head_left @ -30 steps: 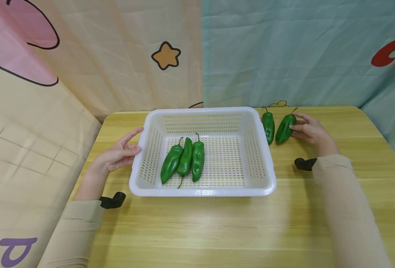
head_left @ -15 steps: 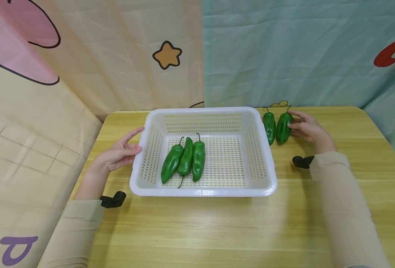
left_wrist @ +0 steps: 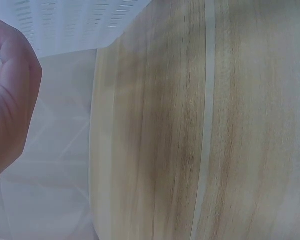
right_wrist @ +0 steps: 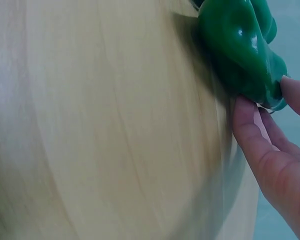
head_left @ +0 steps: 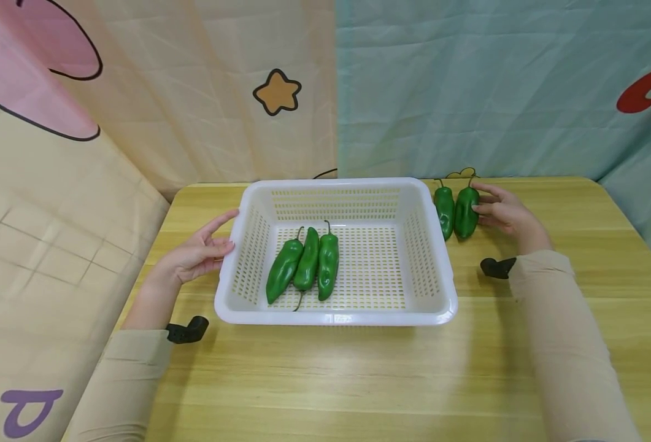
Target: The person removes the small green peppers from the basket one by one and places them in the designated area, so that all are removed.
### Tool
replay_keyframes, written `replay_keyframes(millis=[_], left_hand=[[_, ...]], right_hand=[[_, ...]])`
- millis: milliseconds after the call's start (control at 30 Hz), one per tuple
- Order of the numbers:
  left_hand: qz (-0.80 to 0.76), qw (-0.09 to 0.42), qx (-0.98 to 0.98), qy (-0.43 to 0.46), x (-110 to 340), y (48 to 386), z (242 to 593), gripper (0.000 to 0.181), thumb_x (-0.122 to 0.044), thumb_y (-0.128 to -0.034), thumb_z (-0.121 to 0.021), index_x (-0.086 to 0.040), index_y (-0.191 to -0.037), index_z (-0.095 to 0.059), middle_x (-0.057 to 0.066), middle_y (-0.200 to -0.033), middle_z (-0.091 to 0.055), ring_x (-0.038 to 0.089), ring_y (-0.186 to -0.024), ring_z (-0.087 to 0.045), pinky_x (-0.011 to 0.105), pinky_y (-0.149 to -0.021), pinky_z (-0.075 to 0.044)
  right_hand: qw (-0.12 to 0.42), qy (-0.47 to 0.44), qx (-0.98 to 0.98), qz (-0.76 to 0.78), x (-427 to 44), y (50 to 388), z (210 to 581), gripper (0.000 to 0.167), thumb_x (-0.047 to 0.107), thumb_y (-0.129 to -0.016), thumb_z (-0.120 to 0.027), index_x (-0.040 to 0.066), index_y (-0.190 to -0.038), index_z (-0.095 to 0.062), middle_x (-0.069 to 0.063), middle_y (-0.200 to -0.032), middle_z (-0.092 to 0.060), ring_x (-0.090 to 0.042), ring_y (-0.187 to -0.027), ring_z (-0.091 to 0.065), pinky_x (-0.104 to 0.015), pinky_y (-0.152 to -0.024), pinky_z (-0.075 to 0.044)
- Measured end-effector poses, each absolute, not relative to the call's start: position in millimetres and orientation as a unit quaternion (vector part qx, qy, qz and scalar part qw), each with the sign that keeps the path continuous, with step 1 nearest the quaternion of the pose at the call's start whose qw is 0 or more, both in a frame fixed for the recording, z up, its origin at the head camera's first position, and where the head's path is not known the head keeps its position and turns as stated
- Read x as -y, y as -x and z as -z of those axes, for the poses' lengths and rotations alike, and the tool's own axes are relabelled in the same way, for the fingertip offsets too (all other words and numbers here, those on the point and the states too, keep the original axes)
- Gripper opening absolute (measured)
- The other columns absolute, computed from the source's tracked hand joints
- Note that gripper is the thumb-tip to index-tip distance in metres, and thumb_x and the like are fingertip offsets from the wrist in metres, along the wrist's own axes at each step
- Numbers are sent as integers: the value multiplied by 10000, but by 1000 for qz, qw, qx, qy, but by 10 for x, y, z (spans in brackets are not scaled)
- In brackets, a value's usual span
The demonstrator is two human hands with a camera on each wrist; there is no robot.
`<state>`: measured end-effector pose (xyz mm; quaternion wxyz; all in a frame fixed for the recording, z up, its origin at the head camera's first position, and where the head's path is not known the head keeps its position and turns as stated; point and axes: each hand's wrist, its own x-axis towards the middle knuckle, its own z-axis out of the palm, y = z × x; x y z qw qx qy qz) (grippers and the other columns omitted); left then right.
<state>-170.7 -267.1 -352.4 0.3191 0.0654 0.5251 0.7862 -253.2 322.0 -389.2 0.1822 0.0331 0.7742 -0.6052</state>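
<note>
Basket (head_left: 333, 317) is touched by spread-fingered left hand (head_left: 197, 252); green pepper (head_left: 466, 215) pinched by right hand (head_left: 504, 215) was shifted toward its neighbour (head_left: 444, 212).

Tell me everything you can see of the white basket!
The white basket is a rectangle with rounded corners, a smooth rim and an open top. It looks like plastic. Rows of little holes run through its walls and floor. It stands upright on the wooden table, with three green peppers lying in it, mostly left of the middle. The left hand touches its left rim. Another pepper lies outside, close to its right side; I can't tell if they touch.
</note>
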Motion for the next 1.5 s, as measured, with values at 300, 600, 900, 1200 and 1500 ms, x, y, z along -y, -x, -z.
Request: replay_keyframes(millis=[300,600,900,1200,1500], left_hand=[[-790,321,-518,-68,2675,1704,3528,730,68,-938,-462,-220,-1487,-76,117,-1031,-666,242,-923,-658,365,-761,-553],[-793,324,-512,-70,2672,1713,3535,721,72,-941,-450,-227,-1486,-84,122,-1039,-664,246,-926,-657,363,-764,-552],[-793,322,-512,-70,2670,1709,3513,754,73,-932,-474,-217,-1496,-67,126,-1045,-664,253,-925,-658,360,-764,-552],[-790,319,-520,-59,2663,1699,3507,767,72,-930,-479,-217,-1501,-57,122,-1030,-667,249,-918,-660,358,-759,-554],[-787,316,-526,-55,2667,1695,3506,748,72,-934,-470,-220,-1497,-75,116,-1020,-669,240,-913,-661,352,-754,-555]], right_hand=[[191,-32,-755,627,-3281,2491,3835,765,99,-936,-560,148,-1507,-53,-254,-1517,49,40,-925,-527,-235,-856,-500],[178,-47,-730,658,-3304,2402,3685,654,60,-923,-565,191,-1470,-230,-104,-1269,-355,-23,-896,-581,-267,-839,-520],[187,-28,-696,693,-3206,2334,3451,356,84,-930,-560,270,-1213,-449,85,-1012,-564,-57,-920,-599,-248,-772,-523],[197,-4,-682,704,-3002,2238,3188,322,56,-936,-543,247,-1189,-485,49,-1033,-573,-115,-920,-606,-275,-769,-540],[204,32,-707,677,-2810,2109,3021,338,28,-927,-549,249,-1183,-540,27,-1054,-587,-116,-899,-613,-291,-777,-541]])
